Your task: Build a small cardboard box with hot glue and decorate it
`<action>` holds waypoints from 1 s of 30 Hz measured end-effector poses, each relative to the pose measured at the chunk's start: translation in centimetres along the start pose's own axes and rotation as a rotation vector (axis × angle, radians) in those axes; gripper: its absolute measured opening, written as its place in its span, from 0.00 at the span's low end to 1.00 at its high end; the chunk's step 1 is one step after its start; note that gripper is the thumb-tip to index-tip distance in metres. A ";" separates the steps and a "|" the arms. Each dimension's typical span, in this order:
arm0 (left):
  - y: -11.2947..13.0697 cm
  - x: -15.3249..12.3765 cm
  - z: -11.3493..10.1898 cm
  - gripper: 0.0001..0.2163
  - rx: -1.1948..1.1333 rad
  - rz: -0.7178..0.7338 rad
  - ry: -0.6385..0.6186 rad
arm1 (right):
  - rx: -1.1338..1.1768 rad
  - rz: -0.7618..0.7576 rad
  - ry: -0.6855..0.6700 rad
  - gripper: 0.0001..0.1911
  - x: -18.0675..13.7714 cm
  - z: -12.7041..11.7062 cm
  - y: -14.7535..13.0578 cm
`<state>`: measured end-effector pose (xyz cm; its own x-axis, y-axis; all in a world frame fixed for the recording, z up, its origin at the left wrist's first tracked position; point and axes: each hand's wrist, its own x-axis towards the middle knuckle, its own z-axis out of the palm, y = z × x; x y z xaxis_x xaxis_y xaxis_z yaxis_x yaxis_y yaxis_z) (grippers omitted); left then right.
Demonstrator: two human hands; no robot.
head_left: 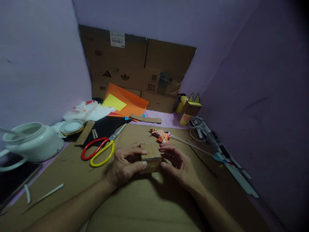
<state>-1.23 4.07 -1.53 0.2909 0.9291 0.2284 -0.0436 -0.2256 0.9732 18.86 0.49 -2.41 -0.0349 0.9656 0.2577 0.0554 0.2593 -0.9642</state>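
A small cardboard box [151, 157] is between my two hands, low over the cardboard sheet. My left hand [127, 162] grips its left side, with the thumb at the front and the fingers along the top. At the right side, my right hand [178, 162] has its fingers curved and its thumb and fingertips at the box's edge. Scissors [106, 145] with one red and one yellow handle lie open to the left of my left hand. Just beyond the box is a colourful patterned piece [163, 134] at the end of a thin pale stick [190, 145].
A white pot [36, 141] and a dark phone [19, 175] stand at left. Orange paper [127, 100] and a cardboard strip [146, 119] lie behind. A yellow and brown paper figure [191, 109] is at back right, near long strips [231, 164] along the wall.
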 end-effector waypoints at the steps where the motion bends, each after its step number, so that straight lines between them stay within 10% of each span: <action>1: 0.0 0.0 0.0 0.10 -0.003 0.000 0.000 | -0.010 -0.005 0.006 0.16 0.0 -0.1 0.0; 15: -0.3 0.2 0.0 0.10 -0.246 -0.101 0.038 | 0.013 -0.059 -0.089 0.17 -0.1 -0.3 -0.1; 25: 1.1 0.9 0.6 0.10 -0.562 -0.453 0.095 | -0.222 -0.174 -0.247 0.52 -0.4 -0.3 -0.7; 30: 1.1 0.6 1.1 0.11 -0.552 -0.509 0.047 | -0.284 -0.164 -0.253 0.49 -0.9 0.4 -0.9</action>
<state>-0.05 4.02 -0.32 0.3623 0.8938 -0.2642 -0.3908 0.4031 0.8275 18.47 -0.62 -1.78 -0.3088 0.8847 0.3491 0.3008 0.4391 -0.8466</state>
